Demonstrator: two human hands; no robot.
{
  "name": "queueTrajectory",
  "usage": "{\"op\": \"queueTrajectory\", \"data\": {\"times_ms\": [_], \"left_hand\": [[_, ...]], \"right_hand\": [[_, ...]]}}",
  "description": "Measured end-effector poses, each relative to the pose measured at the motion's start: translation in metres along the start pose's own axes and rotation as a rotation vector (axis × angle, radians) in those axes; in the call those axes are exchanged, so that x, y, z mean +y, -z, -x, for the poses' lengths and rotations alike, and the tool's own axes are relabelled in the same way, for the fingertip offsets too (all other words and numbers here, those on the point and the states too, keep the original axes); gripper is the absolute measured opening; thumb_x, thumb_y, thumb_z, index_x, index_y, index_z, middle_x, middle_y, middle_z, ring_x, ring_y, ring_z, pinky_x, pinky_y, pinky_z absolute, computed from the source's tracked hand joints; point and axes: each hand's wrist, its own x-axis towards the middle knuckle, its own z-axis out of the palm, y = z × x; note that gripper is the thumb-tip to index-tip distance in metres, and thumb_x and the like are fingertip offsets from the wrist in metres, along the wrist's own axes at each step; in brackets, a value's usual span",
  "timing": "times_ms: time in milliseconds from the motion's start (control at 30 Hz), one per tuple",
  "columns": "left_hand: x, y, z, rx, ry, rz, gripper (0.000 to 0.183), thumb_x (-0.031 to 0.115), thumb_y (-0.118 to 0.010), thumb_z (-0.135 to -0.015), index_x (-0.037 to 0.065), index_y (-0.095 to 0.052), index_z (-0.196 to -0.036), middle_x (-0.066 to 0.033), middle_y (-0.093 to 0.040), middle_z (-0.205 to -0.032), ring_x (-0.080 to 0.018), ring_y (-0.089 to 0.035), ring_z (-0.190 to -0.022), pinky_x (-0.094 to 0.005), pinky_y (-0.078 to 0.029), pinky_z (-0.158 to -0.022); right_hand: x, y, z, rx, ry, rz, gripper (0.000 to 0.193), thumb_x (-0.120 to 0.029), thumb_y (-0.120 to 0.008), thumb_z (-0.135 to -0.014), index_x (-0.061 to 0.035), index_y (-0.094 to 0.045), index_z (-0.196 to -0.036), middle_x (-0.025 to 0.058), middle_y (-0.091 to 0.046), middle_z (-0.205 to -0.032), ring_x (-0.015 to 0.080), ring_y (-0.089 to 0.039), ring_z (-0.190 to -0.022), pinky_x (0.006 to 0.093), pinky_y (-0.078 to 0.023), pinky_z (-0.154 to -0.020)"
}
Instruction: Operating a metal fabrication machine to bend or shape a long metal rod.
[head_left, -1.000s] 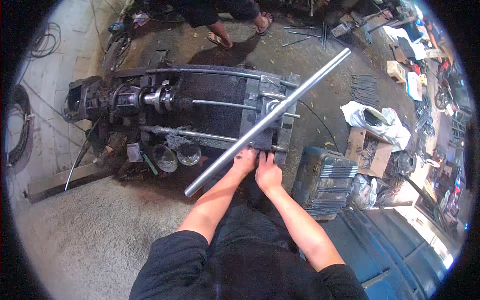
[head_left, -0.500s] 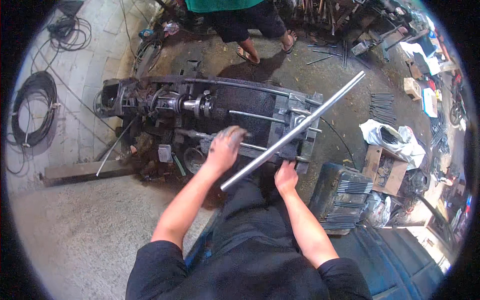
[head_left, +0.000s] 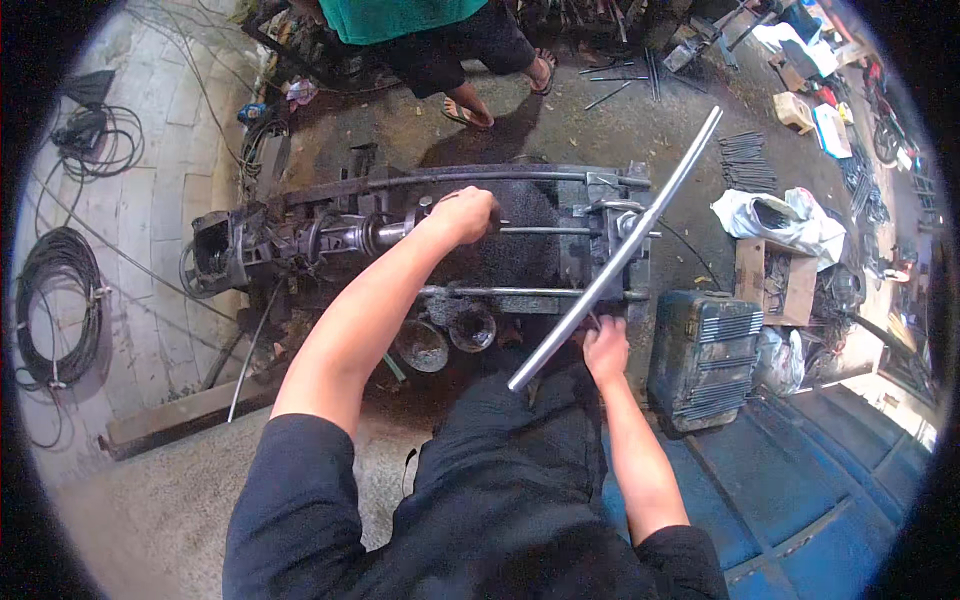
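A dark, greasy metal machine (head_left: 560, 185) with long guide rods lies across the floor before me. My left hand (head_left: 466, 215) reaches over it, fingers curled down at the left end of the middle rod (head_left: 548, 231), beside the shiny spindle (head_left: 388, 234). What those fingers hold is hidden under the hand. My right hand (head_left: 605, 348) is closed at the machine's near right edge, by a thin rod end; its grip is too small to make out. A long silver bar (head_left: 610, 265) slants over the machine's right end, passing just above the right hand.
Beyond the machine stands a person in sandals (head_left: 468, 112). To the right are a dark jerrycan (head_left: 675, 350) with rods on it, a wooden box (head_left: 752, 280), a white sack (head_left: 800, 222) and a pile of dark rods (head_left: 748, 162). Coiled cable (head_left: 62, 305) lies left. Two round bowls (head_left: 422, 348) sit near my legs.
My left hand has moved forward over the machine to the middle rod. The silver bar now stands at a steeper slant. My right hand stays at the near edge, and the whole view has shifted.
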Motion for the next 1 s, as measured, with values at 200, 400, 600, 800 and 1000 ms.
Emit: {"op": "queueTrajectory", "data": {"times_ms": [200, 400, 600, 800, 1000], "left_hand": [[-0.021, -0.003, -0.031, -0.141, -0.054, 0.019, 0.022, 0.015, -0.069, -0.074, 0.011, -0.073, -0.095, -0.0157, -0.069, -0.100, -0.0331, -0.066, -0.097, -0.0425, -0.053, -0.084], [-0.031, -0.004, -0.050, -0.226, -0.185, 0.062, 0.028, 0.022, -0.076, -0.071, 0.010, -0.073, -0.097, -0.0123, -0.072, -0.091, -0.0261, -0.068, -0.084, -0.0388, -0.053, -0.076], [-0.034, -0.006, -0.057, -0.352, -0.124, 0.124, 0.033, 0.022, -0.075, -0.075, 0.010, -0.071, -0.106, -0.0101, -0.072, -0.096, -0.0225, -0.067, -0.084, -0.0371, -0.051, -0.078], [-0.029, -0.012, -0.060, -0.315, -0.165, 0.135, 0.035, 0.022, -0.076, -0.073, 0.010, -0.071, -0.106, -0.0104, -0.072, -0.095, -0.0222, -0.067, -0.083, -0.0374, -0.051, -0.076], [-0.031, -0.015, -0.061, -0.271, -0.218, 0.118, 0.035, 0.024, -0.078, -0.070, 0.007, -0.072, -0.100, -0.0142, -0.071, -0.092, -0.0284, -0.068, -0.084, -0.0406, -0.053, -0.076]], "right_hand": [[0.020, -0.014, 0.052, -0.070, -0.151, -0.253, 0.018, -0.016, -0.057, -0.084, 0.0012, -0.060, -0.086, 0.0263, -0.061, -0.084, 0.0480, -0.057, -0.086, 0.0509, -0.046, -0.075], [0.000, -0.010, 0.100, -0.076, -0.173, -0.364, 0.019, -0.008, -0.058, -0.081, 0.0039, -0.063, -0.095, 0.0255, -0.064, -0.089, 0.0413, -0.063, -0.089, 0.0419, -0.048, -0.078], [-0.042, 0.011, 0.096, -0.258, -0.120, -0.465, 0.024, -0.023, -0.061, -0.091, 0.0002, -0.059, -0.098, 0.0203, -0.056, -0.067, 0.0290, -0.056, -0.059, 0.0361, -0.047, -0.062], [-0.061, -0.007, 0.055, -0.131, 0.070, -0.686, 0.018, -0.017, -0.052, -0.097, -0.0001, -0.056, -0.099, 0.0212, -0.055, -0.074, 0.0271, -0.057, -0.064, 0.0365, -0.045, -0.063], [-0.101, -0.004, 0.011, -0.166, 0.040, -0.852, 0.021, -0.016, -0.049, -0.100, 0.0003, -0.061, -0.098, 0.0020, -0.055, -0.072, 0.0145, -0.053, -0.070, 0.0292, -0.044, -0.066]]}}
